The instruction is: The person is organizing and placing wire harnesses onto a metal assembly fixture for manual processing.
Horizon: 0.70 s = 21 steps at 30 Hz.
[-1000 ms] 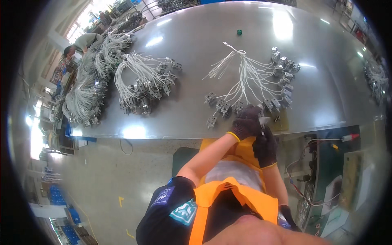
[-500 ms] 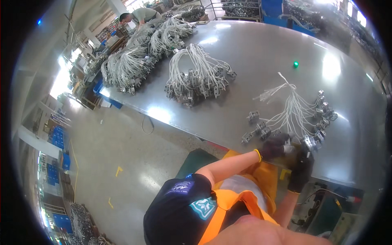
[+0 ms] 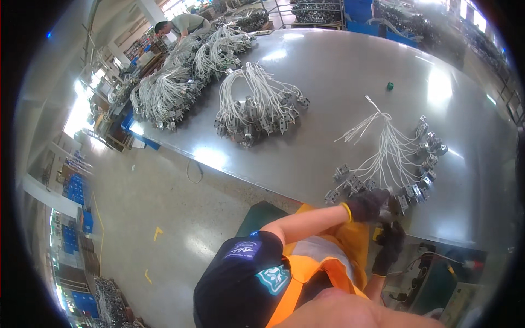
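Note:
My left hand (image 3: 367, 205), in a dark glove with a yellow cuff, is closed at the table's near edge around a small metal block (image 3: 389, 200), partly hidden by the fingers. Just below it, my right hand (image 3: 390, 238), also dark-gloved, has curled fingers; what they hold, if anything, is hidden. Beyond both hands lies a fanned bundle of white cables (image 3: 385, 147), tied near its far end. Metal blocks at the cable ends spread to the left (image 3: 350, 183) and right (image 3: 429, 158) of the bundle.
On the steel table (image 3: 328, 109), a larger bundle of cabled metal blocks (image 3: 257, 112) lies left of centre. More bundles (image 3: 164, 98) are heaped at the far left, near a person (image 3: 186, 24) bending over. A small green object (image 3: 390, 86) sits toward the back.
My right hand has moved down and slightly left, away from the metal blocks at the bundle's right side. My left hand stays near the same place. The green object no longer glows.

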Each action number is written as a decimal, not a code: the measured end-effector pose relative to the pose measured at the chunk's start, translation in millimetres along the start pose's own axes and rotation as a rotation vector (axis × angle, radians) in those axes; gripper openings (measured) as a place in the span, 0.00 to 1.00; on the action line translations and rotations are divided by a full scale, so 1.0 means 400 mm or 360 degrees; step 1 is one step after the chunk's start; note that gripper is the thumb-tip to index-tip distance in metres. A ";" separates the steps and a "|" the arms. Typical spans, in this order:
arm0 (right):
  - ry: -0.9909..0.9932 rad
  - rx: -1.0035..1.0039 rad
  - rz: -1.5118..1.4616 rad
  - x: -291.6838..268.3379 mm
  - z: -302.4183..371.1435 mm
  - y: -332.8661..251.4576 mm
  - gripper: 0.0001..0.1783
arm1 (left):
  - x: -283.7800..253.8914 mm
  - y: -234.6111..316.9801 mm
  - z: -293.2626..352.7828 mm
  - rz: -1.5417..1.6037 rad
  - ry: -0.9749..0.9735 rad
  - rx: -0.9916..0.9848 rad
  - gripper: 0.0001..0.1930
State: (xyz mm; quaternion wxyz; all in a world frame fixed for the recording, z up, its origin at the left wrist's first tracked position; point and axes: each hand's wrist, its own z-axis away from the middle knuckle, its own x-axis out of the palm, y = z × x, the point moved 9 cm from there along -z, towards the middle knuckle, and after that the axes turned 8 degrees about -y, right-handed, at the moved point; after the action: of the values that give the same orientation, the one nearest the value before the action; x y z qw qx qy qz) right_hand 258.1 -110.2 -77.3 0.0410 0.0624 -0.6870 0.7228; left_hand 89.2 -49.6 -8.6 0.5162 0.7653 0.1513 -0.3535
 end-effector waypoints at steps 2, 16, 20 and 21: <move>-0.0030 0.0149 -0.0034 0.045 0.018 -0.023 0.17 | 0.002 0.005 -0.020 0.0134 -0.0390 -0.0110 0.29; -0.0211 -0.1220 0.2033 0.230 0.041 -0.197 0.12 | -0.031 -0.016 -0.019 0.0128 -0.0083 -0.0230 0.30; -0.0154 -0.0534 0.0355 0.154 0.001 -0.075 0.12 | 0.027 -0.066 -0.009 0.0235 0.0047 -0.0196 0.33; -0.0041 -0.0260 0.0347 0.154 0.001 -0.080 0.07 | 0.016 -0.049 -0.014 0.0292 -0.0067 -0.0272 0.32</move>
State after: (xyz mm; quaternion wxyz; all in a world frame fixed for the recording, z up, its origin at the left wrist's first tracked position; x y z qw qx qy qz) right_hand 201.7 -110.3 -36.5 -0.0415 -0.0069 -0.7468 0.6637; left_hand 84.2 -37.2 -25.2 0.6128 0.7215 0.0992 -0.3066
